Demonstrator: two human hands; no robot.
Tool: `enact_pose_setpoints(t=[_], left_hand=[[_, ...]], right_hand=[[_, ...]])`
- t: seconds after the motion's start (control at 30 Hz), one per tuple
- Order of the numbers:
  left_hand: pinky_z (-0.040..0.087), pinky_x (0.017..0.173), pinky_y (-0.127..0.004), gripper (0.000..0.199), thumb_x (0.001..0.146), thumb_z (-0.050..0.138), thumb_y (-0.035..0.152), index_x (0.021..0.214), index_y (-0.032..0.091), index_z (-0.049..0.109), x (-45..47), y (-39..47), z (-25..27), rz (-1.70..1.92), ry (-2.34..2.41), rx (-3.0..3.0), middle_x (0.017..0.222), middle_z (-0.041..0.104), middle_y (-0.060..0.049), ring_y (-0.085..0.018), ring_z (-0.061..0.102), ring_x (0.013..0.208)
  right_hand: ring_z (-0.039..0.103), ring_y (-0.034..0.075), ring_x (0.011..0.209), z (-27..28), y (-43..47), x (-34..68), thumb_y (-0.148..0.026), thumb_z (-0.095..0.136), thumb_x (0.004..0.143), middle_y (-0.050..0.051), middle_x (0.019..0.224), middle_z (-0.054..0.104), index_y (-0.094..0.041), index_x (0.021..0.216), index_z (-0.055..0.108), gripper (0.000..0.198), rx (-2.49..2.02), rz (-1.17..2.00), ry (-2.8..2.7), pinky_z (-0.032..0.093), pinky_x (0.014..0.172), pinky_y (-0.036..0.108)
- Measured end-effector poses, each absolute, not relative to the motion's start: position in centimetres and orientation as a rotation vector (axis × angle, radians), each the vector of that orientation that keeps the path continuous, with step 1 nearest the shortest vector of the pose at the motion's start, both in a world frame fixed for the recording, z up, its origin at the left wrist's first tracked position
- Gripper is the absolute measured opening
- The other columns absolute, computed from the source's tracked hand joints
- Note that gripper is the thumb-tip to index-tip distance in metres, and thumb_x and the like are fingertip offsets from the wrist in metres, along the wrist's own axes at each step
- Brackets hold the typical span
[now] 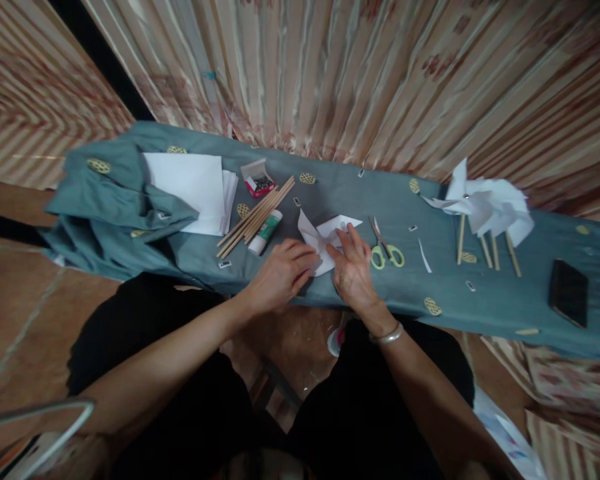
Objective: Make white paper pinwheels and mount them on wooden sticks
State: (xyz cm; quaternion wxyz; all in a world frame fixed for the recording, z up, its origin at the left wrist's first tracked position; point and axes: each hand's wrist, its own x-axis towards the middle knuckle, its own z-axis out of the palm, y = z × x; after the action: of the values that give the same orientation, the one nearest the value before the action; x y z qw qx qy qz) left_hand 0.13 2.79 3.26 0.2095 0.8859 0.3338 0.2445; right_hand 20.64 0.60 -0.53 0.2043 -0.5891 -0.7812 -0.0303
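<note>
A white paper pinwheel [325, 250], partly folded with its blades lifted, lies on the cloth near the front edge. My left hand [287, 270] is closed on its left lower side, fingers curled and pressed together. From the right, my right hand [353, 270] grips the paper with bent fingers over a blade. The hands cover part of the pinwheel's middle. Just right of them lie scissors [387, 253] with green handles. To the left are a glue stick [265, 232] and a bundle of wooden sticks [253, 223].
A stack of white paper [187, 190] lies left, beside an open red box [258, 180] of small pins. Several finished pinwheels [495, 203] on sticks lie right, near a dark phone [569, 293]. A paper strip [424, 255] rests on the blue-green tablecloth [380, 190]. Curtains hang behind.
</note>
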Motion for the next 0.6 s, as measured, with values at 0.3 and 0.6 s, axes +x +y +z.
enact_pose_setpoints(t=[0.3,0.6], left_hand=[[0.040,0.100,-0.050,0.033,0.094,0.054,0.025,0.124,0.015,0.062,2.9,3.6,2.7,0.530,0.946,2.531,0.129,0.063,-0.013,-0.028,0.048,0.124],[0.036,0.100,-0.049,0.030,0.096,0.052,0.030,0.119,0.015,0.064,3.1,5.0,2.7,0.559,0.852,2.552,0.122,0.068,-0.011,-0.028,0.052,0.119]], right_hand=[[0.025,0.036,0.147,0.2,0.6,21.0,-0.011,0.040,0.091,0.012,0.152,0.043,-0.021,0.118,0.070,0.041,-1.723,-0.019,-2.110,0.033,0.109,0.059],[0.020,0.031,0.150,0.2,0.5,21.4,-0.008,0.041,0.087,0.005,0.154,0.040,-0.026,0.120,0.067,0.046,-1.705,0.050,-2.087,0.035,0.110,0.057]])
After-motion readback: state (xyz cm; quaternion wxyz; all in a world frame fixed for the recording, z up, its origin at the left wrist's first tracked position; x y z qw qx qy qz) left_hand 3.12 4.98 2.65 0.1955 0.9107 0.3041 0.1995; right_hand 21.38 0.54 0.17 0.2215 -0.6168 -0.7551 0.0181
